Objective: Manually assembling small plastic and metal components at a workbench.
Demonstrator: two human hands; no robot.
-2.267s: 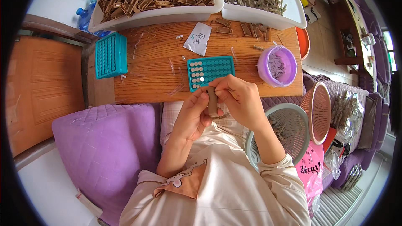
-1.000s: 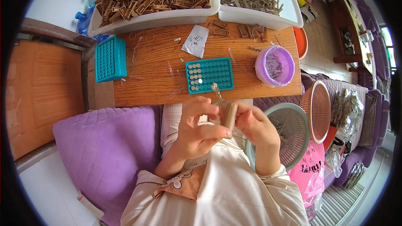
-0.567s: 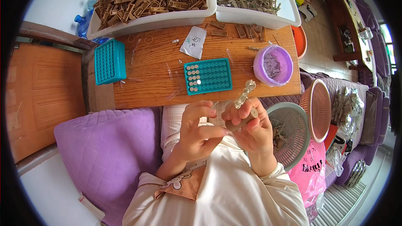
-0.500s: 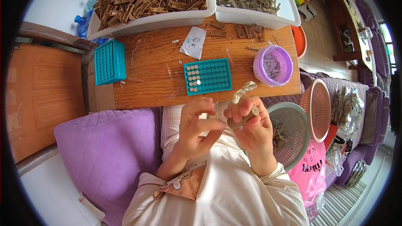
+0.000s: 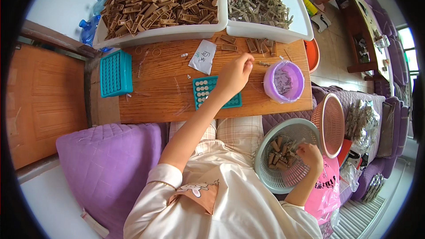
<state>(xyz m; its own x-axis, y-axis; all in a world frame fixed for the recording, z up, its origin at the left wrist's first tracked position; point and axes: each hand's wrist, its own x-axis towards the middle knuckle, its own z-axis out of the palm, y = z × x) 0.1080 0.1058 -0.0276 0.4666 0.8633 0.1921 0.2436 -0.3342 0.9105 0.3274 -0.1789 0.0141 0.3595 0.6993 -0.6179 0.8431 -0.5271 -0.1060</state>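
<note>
My left hand (image 5: 237, 71) reaches across the wooden table, just short of several loose brown troughs (image 5: 251, 44). Its fingers are bent together, and nothing shows in them. Under that forearm lies a teal tray (image 5: 236, 102) with round pale discs in its left columns, partly hidden. My right hand (image 5: 310, 155) hangs over the right side of a grey-green basket (image 5: 262, 168), fingers loosely curled and apart, with no object visible in them. Brown pieces (image 5: 280, 156) and clear wrapped bits lie in the basket.
Two white bins hold brown troughs (image 5: 161, 2) and clear-and-metallic pieces (image 5: 259, 2) at the back. A purple bucket (image 5: 302, 82) stands near the table's right edge; a teal block of trays (image 5: 116, 73) is at left. A pink basket (image 5: 333, 124) leans beside the grey-green one.
The brown cylinder with its clear looped strip has left my right hand, which moved down right over the basket. My left hand went from my lap forward across the table.
</note>
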